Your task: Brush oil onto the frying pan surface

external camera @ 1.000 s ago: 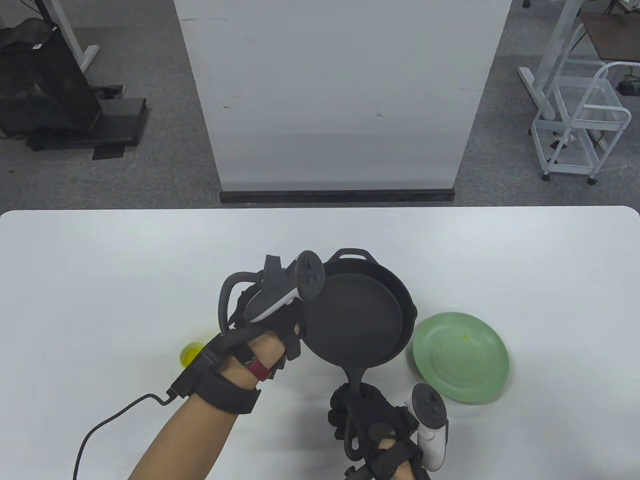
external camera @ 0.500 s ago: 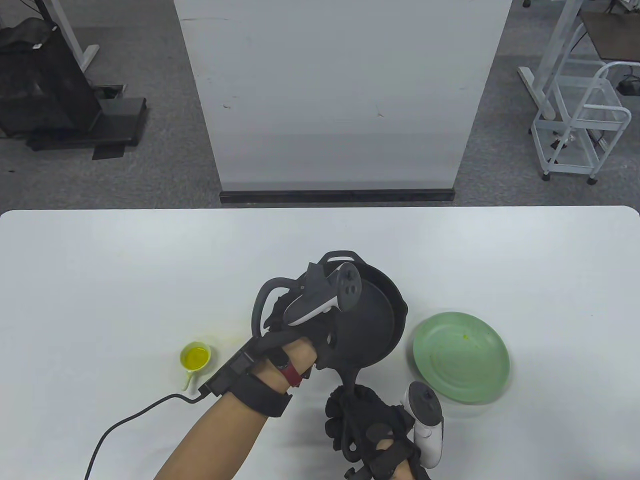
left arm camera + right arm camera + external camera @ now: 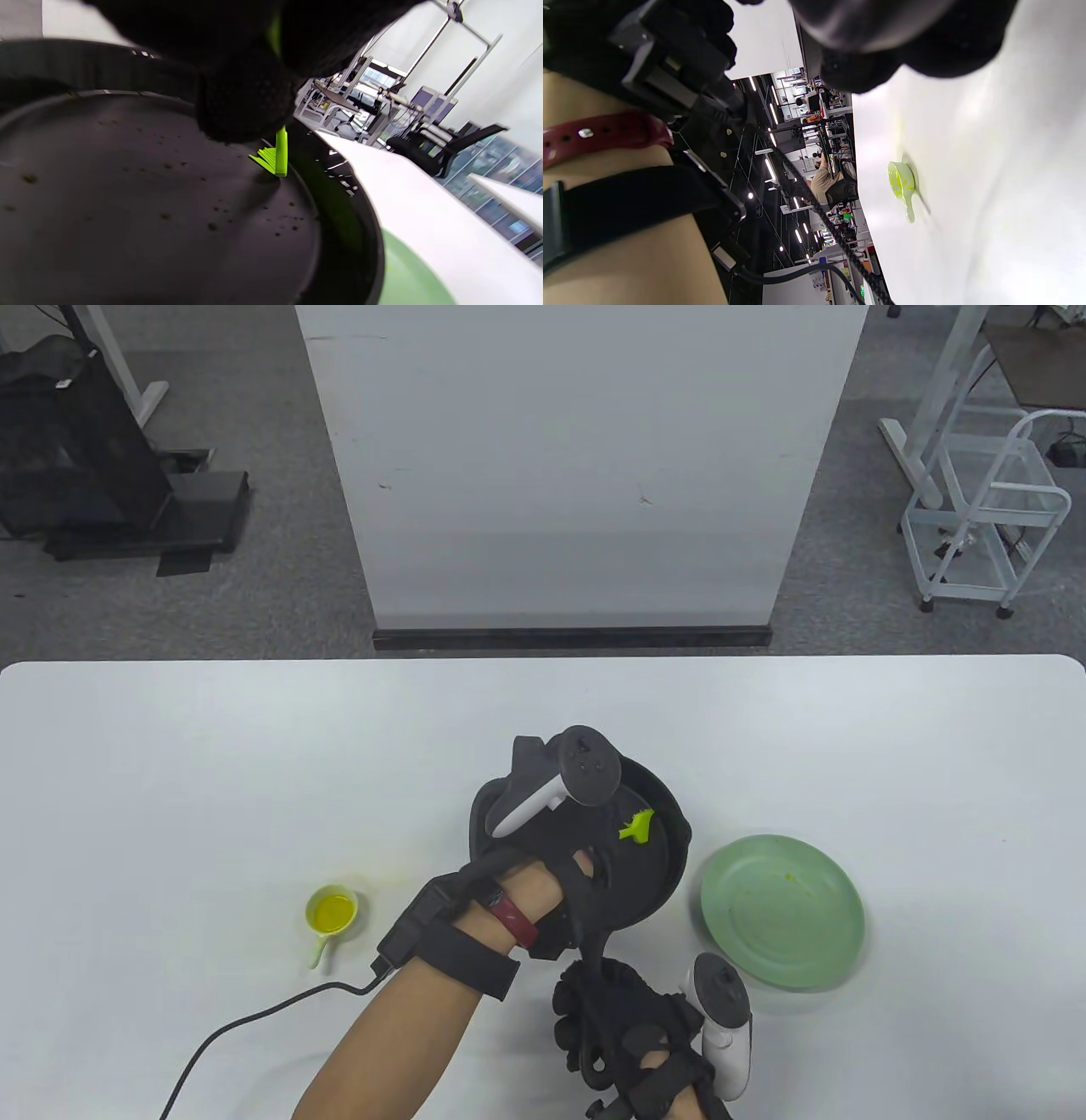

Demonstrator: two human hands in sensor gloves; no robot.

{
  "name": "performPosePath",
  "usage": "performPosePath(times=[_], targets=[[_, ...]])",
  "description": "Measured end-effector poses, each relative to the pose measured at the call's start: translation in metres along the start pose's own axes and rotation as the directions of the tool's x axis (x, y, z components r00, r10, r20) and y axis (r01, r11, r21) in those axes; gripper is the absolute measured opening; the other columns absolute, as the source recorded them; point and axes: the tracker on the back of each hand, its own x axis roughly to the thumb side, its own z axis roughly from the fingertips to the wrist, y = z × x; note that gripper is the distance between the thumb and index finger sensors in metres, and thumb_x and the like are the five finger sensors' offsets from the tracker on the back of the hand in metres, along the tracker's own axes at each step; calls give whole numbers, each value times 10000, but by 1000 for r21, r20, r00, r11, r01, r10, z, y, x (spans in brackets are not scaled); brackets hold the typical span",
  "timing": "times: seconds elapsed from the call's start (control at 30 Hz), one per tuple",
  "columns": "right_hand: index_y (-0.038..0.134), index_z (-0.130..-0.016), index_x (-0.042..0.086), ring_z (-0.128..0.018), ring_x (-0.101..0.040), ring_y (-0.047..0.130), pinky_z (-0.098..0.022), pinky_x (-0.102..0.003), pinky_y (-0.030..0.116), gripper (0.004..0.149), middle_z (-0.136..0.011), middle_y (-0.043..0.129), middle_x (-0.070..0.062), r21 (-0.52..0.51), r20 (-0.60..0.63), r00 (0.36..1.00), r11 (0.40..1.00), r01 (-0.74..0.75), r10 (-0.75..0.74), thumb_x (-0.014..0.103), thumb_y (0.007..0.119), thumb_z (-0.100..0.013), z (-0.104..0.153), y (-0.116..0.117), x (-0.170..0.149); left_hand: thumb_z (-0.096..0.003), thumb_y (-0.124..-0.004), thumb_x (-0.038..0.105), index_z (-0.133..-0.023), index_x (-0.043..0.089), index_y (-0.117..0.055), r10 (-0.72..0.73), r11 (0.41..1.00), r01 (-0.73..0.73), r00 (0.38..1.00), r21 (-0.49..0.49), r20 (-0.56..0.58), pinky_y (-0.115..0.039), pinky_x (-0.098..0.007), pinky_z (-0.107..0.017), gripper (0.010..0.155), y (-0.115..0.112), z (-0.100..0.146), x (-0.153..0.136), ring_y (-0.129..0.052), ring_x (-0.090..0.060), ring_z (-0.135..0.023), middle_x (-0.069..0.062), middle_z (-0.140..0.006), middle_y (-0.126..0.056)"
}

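Note:
A black cast-iron frying pan [image 3: 657, 865] is held above the table, tilted. My right hand [image 3: 628, 1035] grips its handle at the near end. My left hand [image 3: 551, 848] reaches over the pan and holds a lime-green silicone brush [image 3: 636, 825]. The brush head touches the pan's inner surface near the far right rim, as the left wrist view shows for the brush [image 3: 273, 156] and the pan floor [image 3: 127, 203]. A small green cup of yellow oil [image 3: 331, 914] stands on the table left of my left arm, and also shows in the right wrist view [image 3: 901, 182].
A pale green plate [image 3: 780, 909] lies on the white table [image 3: 170, 780] right of the pan, close to its rim. My left glove's black cable [image 3: 254, 1018] trails across the table toward the near edge. A white panel stands beyond the table's far edge.
My left hand moved right from beside the pan to over it, bringing the green brush onto the pan's surface. The pan shifted slightly and my right hand kept its grip.

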Motion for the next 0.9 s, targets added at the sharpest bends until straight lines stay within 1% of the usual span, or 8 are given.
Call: performPosePath(times=[0.07,0.13,0.2,0.3,0.4,0.57,0.77,0.9], targets=[[507,-850,-13,-414,-204,920,-242,-266,869,542,-742,698,-227,40,-2,999,998,47,-47,375,624,-489,-1,0,-1,-477,-765,303,-899,137,-791,50,999,-51,999,11,19,-842,-366,-28,455,3,-2,-3,-934,-177,-57,-97,-562,-1014],[505,-850,-11,-416,-201,919,-245,-266,869,543,-744,697,-227,30,0,999,999,34,-34,376,624,-489,-1,0,0,-477,-766,301,-897,133,-794,122,992,-122,992,-10,21,-841,-370,-28,453,6,-2,-5,-933,-181,-58,-102,-562,-1014],[509,-848,-11,-412,-200,921,-241,-264,870,543,-741,701,-225,18,8,1000,1000,13,-13,378,624,-486,0,0,0,-479,-765,304,-898,135,-793,135,990,-135,991,-28,10,-841,-370,-30,453,7,-3,-9,-934,-182,-59,-100,-563,-1014],[511,-847,-14,-409,-202,919,-240,-267,868,544,-739,700,-230,4,12,1000,1000,20,-20,375,627,-485,1,0,1,-478,-767,306,-896,135,-796,83,995,-86,995,-48,-55,-842,-370,-31,452,9,-6,-19,-935,-181,-60,-98,-560,-1016],[519,-843,-13,-401,-196,921,-231,-263,869,543,-733,707,-228,-28,24,1000,1000,-13,14,376,629,-481,1,-1,1,-476,-775,328,-889,167,-820,20,999,-23,995,-24,-93,-843,-374,-33,446,10,-5,-30,-938,-187,-60,-91,-536,-1024],[514,-847,-15,-409,-195,918,-240,-264,867,543,-738,700,-230,-11,20,1000,1000,7,-6,376,626,-486,1,-1,0,-471,-793,379,-848,149,-854,-74,997,74,984,-6,-163,-844,-379,-43,446,18,0,-45,-942,-194,-69,-76,-507,-1028],[516,-846,-19,-408,-195,917,-239,-264,867,545,-736,700,-234,-22,18,1000,1000,4,-3,374,628,-485,1,-1,0,-463,-801,441,-794,137,-886,-217,974,228,943,12,-253,-846,-386,-57,458,31,12,-58,-945,-199,-81,-45,-453,-1026],[518,-844,-20,-407,-195,917,-238,-264,867,544,-734,701,-236,-24,17,1000,1000,3,-3,374,629,-484,2,-1,-1,-461,-791,482,-792,135,-888,-290,953,304,908,-1,-302,-848,-391,-67,490,34,18,-65,-947,-204,-89,-41,-444,-1025]])
